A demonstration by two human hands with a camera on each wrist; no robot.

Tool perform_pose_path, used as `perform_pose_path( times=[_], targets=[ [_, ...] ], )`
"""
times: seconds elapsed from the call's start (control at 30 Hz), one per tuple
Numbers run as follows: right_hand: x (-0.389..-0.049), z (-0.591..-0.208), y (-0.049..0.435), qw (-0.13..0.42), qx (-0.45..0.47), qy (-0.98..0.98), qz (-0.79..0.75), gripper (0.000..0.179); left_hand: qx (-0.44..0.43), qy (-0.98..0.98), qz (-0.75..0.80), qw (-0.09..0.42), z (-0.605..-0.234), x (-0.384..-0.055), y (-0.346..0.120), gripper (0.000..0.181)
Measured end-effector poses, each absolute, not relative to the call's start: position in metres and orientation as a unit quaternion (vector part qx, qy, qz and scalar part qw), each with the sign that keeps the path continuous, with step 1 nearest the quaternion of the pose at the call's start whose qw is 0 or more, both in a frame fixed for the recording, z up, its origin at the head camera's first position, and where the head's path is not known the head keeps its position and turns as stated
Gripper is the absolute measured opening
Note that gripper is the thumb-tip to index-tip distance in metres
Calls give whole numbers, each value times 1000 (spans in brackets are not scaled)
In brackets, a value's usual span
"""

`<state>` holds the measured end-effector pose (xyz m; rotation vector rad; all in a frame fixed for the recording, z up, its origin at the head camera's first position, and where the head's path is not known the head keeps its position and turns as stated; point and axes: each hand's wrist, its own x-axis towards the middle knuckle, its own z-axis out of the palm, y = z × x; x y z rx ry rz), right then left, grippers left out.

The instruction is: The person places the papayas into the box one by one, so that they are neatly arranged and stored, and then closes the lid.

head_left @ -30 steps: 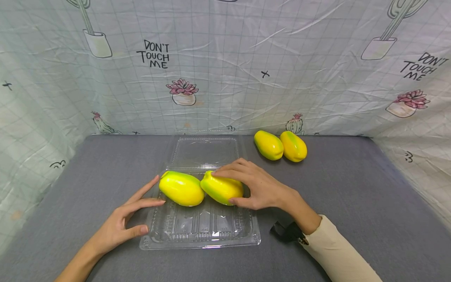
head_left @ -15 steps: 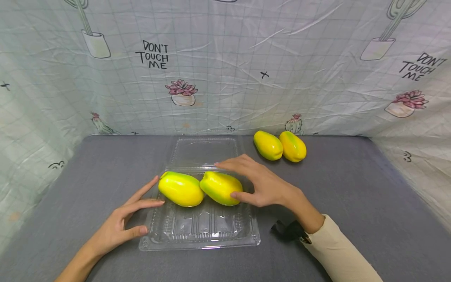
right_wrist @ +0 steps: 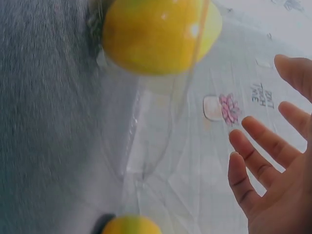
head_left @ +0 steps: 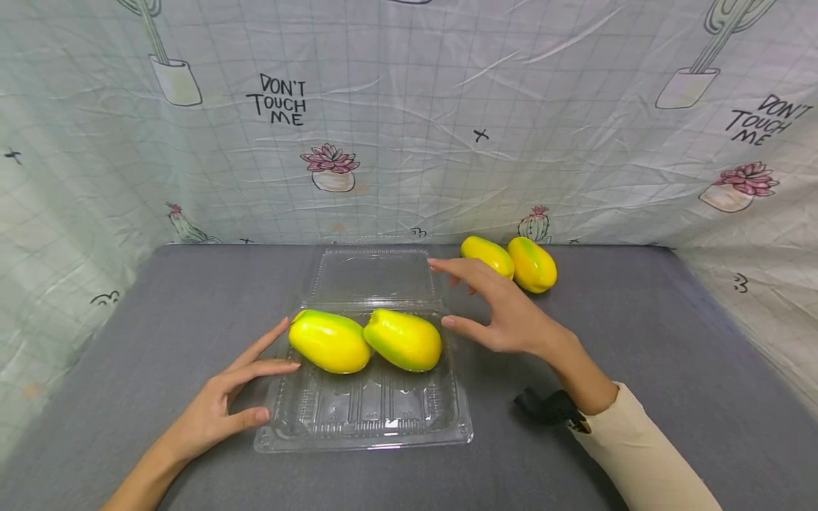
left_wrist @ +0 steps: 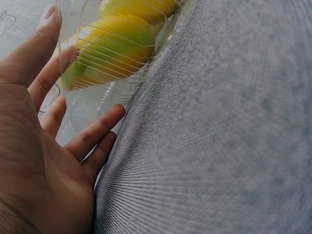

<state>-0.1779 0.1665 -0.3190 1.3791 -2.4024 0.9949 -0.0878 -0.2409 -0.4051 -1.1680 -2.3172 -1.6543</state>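
A clear plastic clamshell box (head_left: 371, 446) lies unfolded on the table, its lid (head_left: 373, 273) folded back. Two glossy yellow-green papayas sit side by side in its base: a left papaya (head_left: 329, 342) and a right papaya (head_left: 404, 341), their ends meeting. My left hand (head_left: 214, 408) rests along the box's left rim, fingers spread and relaxed. In the left wrist view, the left papaya (left_wrist: 114, 48) shows through the ribbed wall beside my fingers. My right hand (head_left: 505, 312) hovers right of the box, fingers extended and holding nothing, partly overlapping a rear papaya (head_left: 488, 253) in the head view.
Another papaya (head_left: 533, 266) lies against that rear one at the back right of the grey table (head_left: 607, 319). Behind the table hangs a printed cloth (head_left: 409, 142), which also encloses the sides. A black wrist strap (head_left: 543, 408) is on the right arm.
My right hand has let go of the right papaya and moved up and right toward the rear papayas. My left hand, the box and its two papayas stay in place.
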Motion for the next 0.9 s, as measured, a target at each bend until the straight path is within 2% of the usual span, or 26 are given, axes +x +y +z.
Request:
perform_pose_path(
  times=[0.33, 0.53, 0.9],
  targets=[
    [-181, -304, 191, 147, 420, -818, 365, 76, -381, -752, -537, 35, -406, -89, -241, 52],
    [-170, -282, 195, 178, 410, -816, 366, 71, -378, -753, -537, 34, -406, -89, -242, 52],
    [-170, -281, 210, 194, 364, -836, 362, 69, -382, -751, -537, 36, -405, -88, -242, 52]
  ],
)
